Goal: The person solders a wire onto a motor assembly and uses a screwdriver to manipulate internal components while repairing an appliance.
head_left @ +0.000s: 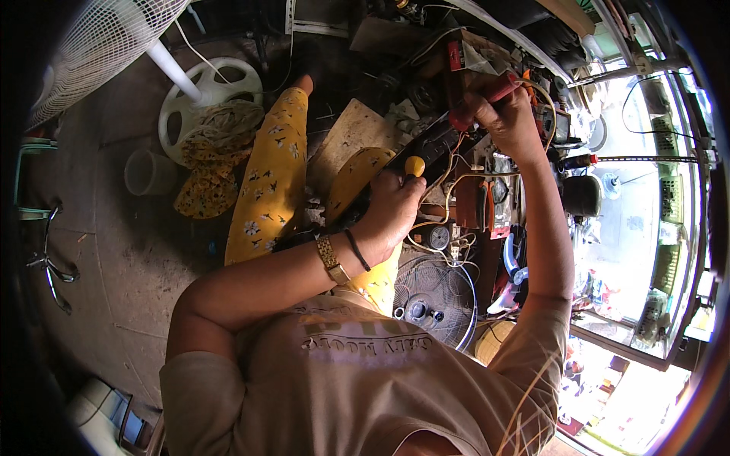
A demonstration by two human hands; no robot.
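Across my lap lies a long, dark, bar-like object [435,142], running diagonally up toward the right. My left hand [395,204] is closed at its near part, with a yellow rounded handle end [414,166] sticking out above the fingers. The rest of that yellow-handled tool is hidden, so its kind does not show. In my right hand [511,125] is a red hand tool [500,88] with a thick, rounded body, held above the far end of the dark object. Its tip is hard to make out. Thin pale wires [449,171] hang beside the dark object.
Right of my legs sit orange-handled pliers [487,204], a round fan grille [433,300] and cluttered parts. A bright glass showcase [623,197] stands farther right. At left are a white standing fan's base [209,99], a translucent bucket [147,173] and a yellow patterned cloth [205,190].
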